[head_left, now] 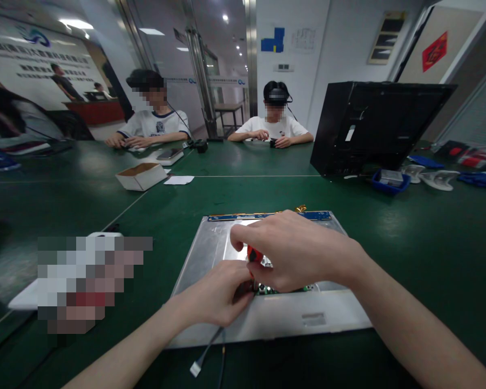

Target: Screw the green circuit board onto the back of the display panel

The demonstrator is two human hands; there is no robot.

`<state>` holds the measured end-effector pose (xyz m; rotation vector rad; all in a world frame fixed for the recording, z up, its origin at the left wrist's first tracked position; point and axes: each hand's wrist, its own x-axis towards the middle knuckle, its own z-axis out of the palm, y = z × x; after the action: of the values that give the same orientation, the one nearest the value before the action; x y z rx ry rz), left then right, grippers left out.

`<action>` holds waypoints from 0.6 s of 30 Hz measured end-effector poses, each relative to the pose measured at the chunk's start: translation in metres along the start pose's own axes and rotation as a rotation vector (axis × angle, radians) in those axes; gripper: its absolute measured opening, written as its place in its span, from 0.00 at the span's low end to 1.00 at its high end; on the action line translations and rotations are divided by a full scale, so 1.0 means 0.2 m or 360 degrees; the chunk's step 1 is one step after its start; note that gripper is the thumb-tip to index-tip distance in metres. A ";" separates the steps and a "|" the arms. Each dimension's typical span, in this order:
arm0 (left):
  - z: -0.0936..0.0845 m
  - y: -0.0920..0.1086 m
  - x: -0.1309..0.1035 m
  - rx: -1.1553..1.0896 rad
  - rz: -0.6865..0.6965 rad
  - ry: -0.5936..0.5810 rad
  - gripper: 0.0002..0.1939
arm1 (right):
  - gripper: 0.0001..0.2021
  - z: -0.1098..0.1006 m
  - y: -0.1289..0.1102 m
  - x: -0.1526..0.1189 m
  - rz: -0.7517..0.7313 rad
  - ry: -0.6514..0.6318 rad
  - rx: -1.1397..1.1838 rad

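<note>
My right hand (297, 248) is closed around the red-and-black handle of a screwdriver (254, 254), which points down at a flat metal-backed panel (210, 243). Close against it, my left hand (222, 289) has its fingers curled together by the lower part of the screwdriver. Its fingertips are partly hidden, so what they pinch cannot be made out. Under my hands a green circuit board (265, 290) shows in part. A blue circuit strip (235, 217) runs along the panel's far edge. From the near edge hangs a cable with a white connector (195, 368).
The panel lies on a green table (243, 194). An open cardboard box (141, 178) and white paper (179, 180) are farther off. At right stand a large black casing (372, 129) and a blue tray (391, 182). Two people sit opposite. A blurred-out patch covers something at left.
</note>
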<state>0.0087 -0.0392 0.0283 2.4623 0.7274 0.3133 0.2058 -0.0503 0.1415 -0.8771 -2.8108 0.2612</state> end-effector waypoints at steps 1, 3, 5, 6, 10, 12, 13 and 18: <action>0.00 0.00 0.00 0.0030 0.0035 0.0001 0.02 | 0.11 0.00 -0.01 0.00 -0.0020 -0.0004 0.0008; 0.00 0.00 0.00 0.0090 0.0080 0.0013 0.02 | 0.07 0.00 -0.02 -0.01 -0.0045 0.0009 -0.0014; 0.00 0.01 -0.01 0.0130 0.0071 0.0009 0.04 | 0.08 0.00 -0.03 0.00 -0.0023 0.0048 -0.0082; 0.00 0.01 -0.01 0.0147 0.0055 -0.0002 0.05 | 0.10 0.00 -0.03 0.00 0.0003 0.0066 -0.0127; 0.00 0.01 -0.02 0.0194 0.0015 -0.0038 0.05 | 0.07 0.01 -0.04 0.00 0.0072 0.0052 -0.0238; -0.01 0.01 -0.01 0.0185 0.0016 -0.0029 0.03 | 0.04 0.01 -0.04 -0.01 0.0032 0.0033 -0.0197; -0.01 0.01 -0.01 0.0176 0.0018 -0.0017 0.03 | 0.06 0.00 -0.04 -0.01 0.0005 0.0033 -0.0162; -0.02 0.02 -0.01 0.0180 0.0064 -0.0002 0.03 | 0.06 0.00 -0.04 -0.01 -0.0064 0.0026 -0.0081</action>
<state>0.0066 -0.0416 0.0330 2.5861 0.7138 0.2928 0.2032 -0.0588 0.1437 -0.8285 -2.8282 0.1765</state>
